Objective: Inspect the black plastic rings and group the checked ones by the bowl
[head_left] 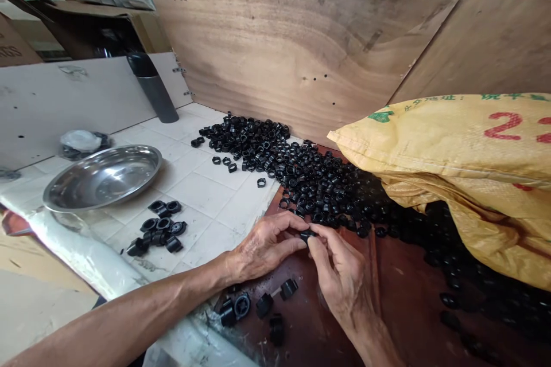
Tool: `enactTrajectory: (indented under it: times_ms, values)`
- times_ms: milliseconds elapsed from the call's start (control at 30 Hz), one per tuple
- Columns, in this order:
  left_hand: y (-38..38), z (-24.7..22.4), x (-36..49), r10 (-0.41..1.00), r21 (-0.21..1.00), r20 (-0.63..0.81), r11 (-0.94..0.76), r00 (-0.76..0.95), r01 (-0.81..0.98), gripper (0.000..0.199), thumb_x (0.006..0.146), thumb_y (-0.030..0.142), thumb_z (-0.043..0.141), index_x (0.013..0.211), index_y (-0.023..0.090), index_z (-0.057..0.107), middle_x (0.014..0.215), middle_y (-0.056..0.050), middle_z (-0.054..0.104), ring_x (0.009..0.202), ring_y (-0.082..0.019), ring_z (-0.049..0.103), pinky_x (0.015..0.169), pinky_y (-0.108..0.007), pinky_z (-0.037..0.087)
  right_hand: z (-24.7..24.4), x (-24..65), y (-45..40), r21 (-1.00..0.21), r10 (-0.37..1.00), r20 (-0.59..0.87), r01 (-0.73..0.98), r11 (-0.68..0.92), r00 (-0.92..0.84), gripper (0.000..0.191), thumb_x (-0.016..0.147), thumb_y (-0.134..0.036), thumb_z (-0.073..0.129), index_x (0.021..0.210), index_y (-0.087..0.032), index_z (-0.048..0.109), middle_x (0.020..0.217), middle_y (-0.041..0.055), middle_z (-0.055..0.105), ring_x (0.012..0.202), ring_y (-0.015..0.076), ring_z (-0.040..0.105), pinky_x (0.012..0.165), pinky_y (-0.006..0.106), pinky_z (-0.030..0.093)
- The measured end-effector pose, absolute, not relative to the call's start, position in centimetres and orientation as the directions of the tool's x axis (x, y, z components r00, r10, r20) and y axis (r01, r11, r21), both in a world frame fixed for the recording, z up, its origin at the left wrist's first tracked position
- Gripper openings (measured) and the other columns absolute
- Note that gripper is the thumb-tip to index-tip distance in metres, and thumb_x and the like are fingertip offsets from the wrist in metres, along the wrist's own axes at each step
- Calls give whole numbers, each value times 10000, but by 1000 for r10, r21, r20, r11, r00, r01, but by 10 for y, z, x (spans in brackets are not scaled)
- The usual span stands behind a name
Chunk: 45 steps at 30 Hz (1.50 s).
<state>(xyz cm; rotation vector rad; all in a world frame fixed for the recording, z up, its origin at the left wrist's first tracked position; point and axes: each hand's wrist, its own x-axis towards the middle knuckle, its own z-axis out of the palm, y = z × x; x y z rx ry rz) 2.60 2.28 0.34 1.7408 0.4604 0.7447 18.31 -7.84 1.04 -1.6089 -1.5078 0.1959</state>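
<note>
Between the fingertips of both hands is a small black plastic part (306, 235), mostly covered by the fingers. My left hand (269, 243) pinches it from the left, and my right hand (338, 261) grips it from the right. Just beyond the hands lies a long heap of black plastic rings and caps (301, 175). Several larger black cap pieces (242, 305) rest on the dark red surface, nearer to me and below my left wrist. Another small cluster of black caps (162, 228) sits on the white tiled surface to the left.
A steel bowl (103, 178) stands at the left, with a dark bottle (154, 89) behind it. The yellow woven sack (451, 149) lies at the right over spilled black parts. A wooden board (293, 46) closes off the back.
</note>
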Motion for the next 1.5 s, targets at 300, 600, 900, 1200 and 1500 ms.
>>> enactTrajectory:
  times_ms: [300, 600, 900, 1200, 1500]
  values:
    - [23, 6, 22, 601, 939, 269, -338, 753, -66, 205, 934, 224, 668, 1124, 155, 702, 1092, -94, 714, 968, -189, 694, 874, -317, 567, 11, 181, -77, -651, 860, 442, 750, 112, 255, 450, 1062, -381, 429, 830, -191, 763, 549, 18, 638, 491, 162, 628, 517, 242, 482]
    - [25, 7, 21, 716, 981, 141, -196, 684, 3, 241, 900, 263, 681, 1116, 156, 674, 1045, -69, 738, 878, -168, 682, 778, -283, 560, 27, 178, -83, -734, 904, 339, 675, 80, 261, 361, 999, -456, 525, 826, -204, 718, 568, -13, 609, 511, 152, 600, 494, 234, 457]
    - [25, 12, 20, 686, 975, 165, -223, 709, -10, 213, 907, 247, 666, 1094, 146, 690, 1046, -77, 733, 912, -178, 689, 821, -297, 559, 11, 179, -78, -807, 897, 318, 584, 87, 306, 291, 968, -408, 603, 1105, -180, 719, 735, 15, 723, 602, 157, 681, 592, 233, 543]
    - [26, 10, 16, 621, 979, 59, -188, 782, 75, 209, 928, 292, 655, 1081, 150, 672, 1005, -79, 739, 891, -188, 700, 800, -298, 556, -7, 167, -78, -913, 903, 191, 407, 19, 386, 296, 969, -454, 583, 1014, -184, 694, 744, 50, 761, 592, 181, 734, 567, 239, 579]
    - [43, 29, -1, 357, 808, -76, -525, 931, 267, 176, 869, 257, 704, 1031, 190, 708, 905, -24, 737, 825, -172, 666, 709, -245, 486, -4, 174, -80, -881, 935, -261, 338, -332, 239, 318, 905, -481, 608, 751, -203, 624, 533, -5, 647, 413, 163, 616, 420, 229, 438]
